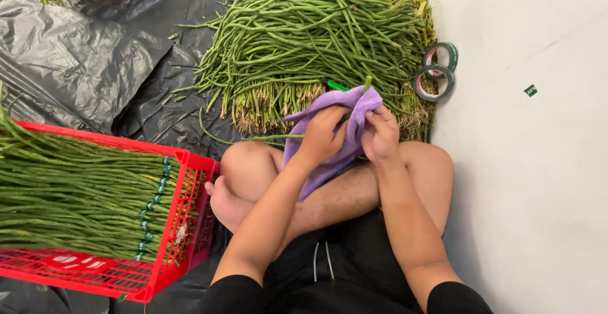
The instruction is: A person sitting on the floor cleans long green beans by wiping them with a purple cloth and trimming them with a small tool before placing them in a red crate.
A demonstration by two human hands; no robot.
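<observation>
- Underneath everything, a black plastic sheet point(95, 54) covers the floor across the left and upper left of the frame, apparently to keep the produce off the bare ground; the pale floor point(538, 193) on the right is uncovered.
- Top centre, a big loose heap of long green beans point(304, 41) lies with its cut ends toward the seated person, so the stalks sit within easy reach just beyond the knees.
- At lower left, a red plastic crate point(171, 250) holds bundled beans point(69, 200) laid lengthwise, all pointing the same way, with green bands visible near their ends by the crate wall; that orderly packing contrasts with the loose heap.
- In the middle, a purple cloth point(329, 136) is draped over the person's crossed legs and bunched up between both hands, right in front of the heap.
- The left hand point(323, 138) has its fingers clenched around the cloth from the left side, gathering folds.
- The right hand point(380, 133) grips the cloth's upper right edge, fingers closed on it; a green stalk tip pokes up above the cloth, so a bean or two seems wrapped inside, though I cannot tell how many.
- At right, beside the heap's edge, two rolls of green tape point(437, 70) lie overlapping on the floor, near the right hand's side.
</observation>
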